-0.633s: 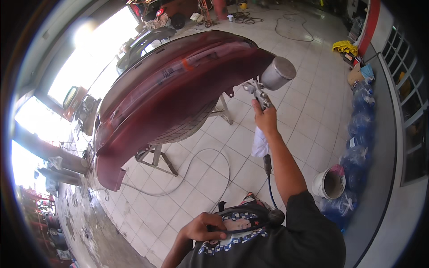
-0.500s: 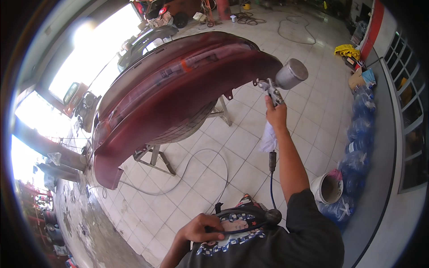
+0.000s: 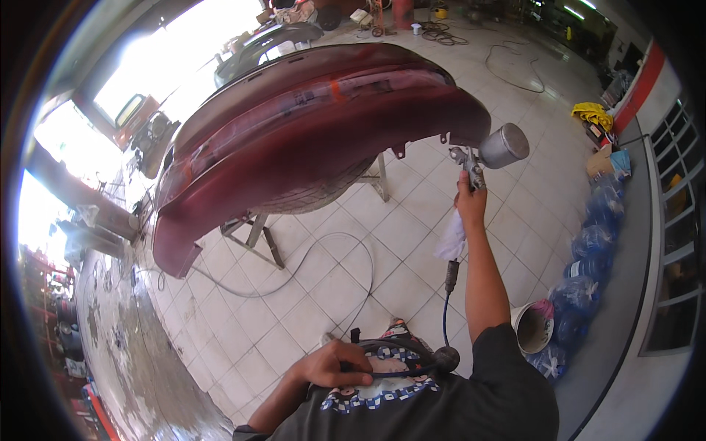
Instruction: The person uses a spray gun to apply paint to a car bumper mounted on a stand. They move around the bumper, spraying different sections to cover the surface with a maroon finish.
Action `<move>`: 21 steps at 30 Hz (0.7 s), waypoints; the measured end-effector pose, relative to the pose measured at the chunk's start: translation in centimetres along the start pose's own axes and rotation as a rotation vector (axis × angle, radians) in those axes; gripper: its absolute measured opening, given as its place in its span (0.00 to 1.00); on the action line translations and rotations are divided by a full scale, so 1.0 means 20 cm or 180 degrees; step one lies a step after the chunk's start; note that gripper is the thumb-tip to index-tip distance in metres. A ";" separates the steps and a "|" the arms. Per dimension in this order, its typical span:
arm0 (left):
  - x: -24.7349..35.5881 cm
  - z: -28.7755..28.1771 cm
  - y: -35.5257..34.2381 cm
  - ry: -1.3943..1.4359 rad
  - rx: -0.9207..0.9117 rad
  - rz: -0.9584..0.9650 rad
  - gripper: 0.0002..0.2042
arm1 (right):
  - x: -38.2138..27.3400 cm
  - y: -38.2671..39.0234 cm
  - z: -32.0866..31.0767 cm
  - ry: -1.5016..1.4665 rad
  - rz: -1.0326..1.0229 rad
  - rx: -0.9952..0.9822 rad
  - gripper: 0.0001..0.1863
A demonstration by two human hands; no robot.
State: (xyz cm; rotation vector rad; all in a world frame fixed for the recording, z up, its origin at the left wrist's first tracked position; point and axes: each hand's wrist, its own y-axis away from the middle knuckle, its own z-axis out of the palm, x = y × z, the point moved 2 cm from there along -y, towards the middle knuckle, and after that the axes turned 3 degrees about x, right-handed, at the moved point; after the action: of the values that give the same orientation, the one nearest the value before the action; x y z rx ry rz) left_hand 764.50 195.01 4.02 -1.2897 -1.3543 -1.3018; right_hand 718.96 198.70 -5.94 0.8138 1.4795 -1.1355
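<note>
One spray gun (image 3: 491, 153) is clamped in my right hand (image 3: 471, 203) near the maroon bumper (image 3: 323, 140); my left hand (image 3: 334, 365) clasps the hose (image 3: 404, 373).

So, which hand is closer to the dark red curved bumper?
Right. The right hand, holding a silver metal spray gun, is near the right end of the bumper. The left hand is farther, in front of the dark shirt, holding a thin blue hose.
</note>
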 end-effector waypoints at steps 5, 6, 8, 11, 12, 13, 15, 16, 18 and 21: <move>0.00 -0.05 0.09 -0.0117 -0.0034 0.0286 0.11 | -0.25 0.42 0.36 -0.0509 0.0076 -0.0313 0.17; -0.01 -0.06 0.12 -0.0133 -0.0007 0.0342 0.11 | -0.28 0.48 0.41 -0.0561 0.0103 -0.0357 0.18; -0.02 -0.10 0.19 -0.0120 0.0007 0.0344 0.11 | -0.27 0.59 0.51 -0.0380 -0.0203 -0.0471 0.18; -0.06 -0.15 0.33 -0.0120 0.0158 0.0380 0.11 | -0.40 0.85 0.72 -0.0185 -0.0409 -0.0730 0.24; -0.08 -0.17 0.37 -0.0110 0.0186 0.0446 0.11 | -0.46 0.93 0.77 -0.0115 -0.0537 -0.0780 0.26; -0.10 -0.18 0.41 -0.0092 0.0221 0.0510 0.11 | -0.51 1.01 0.84 0.0025 -0.0784 -0.0826 0.26; -0.13 -0.21 0.51 -0.0018 0.0301 0.0599 0.10 | -0.63 1.17 0.97 0.0157 -0.1155 -0.0988 0.25; -0.13 -0.22 0.55 0.0035 0.0333 0.0626 0.09 | -0.66 1.23 1.03 0.0057 -0.1199 -0.1022 0.25; -0.14 -0.25 0.64 0.0084 0.0380 0.0633 0.08 | -0.68 1.35 1.17 0.0129 -0.1590 -0.0988 0.26; -0.16 -0.30 0.80 0.0086 0.0430 0.0581 0.08 | -0.72 1.54 1.35 0.0305 -0.1531 -0.1139 0.28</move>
State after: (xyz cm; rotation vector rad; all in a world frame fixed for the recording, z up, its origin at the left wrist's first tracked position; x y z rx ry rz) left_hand 780.30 187.64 3.55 -1.2666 -1.2522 -1.0812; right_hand 759.21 184.19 1.00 0.2705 1.9535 -1.1341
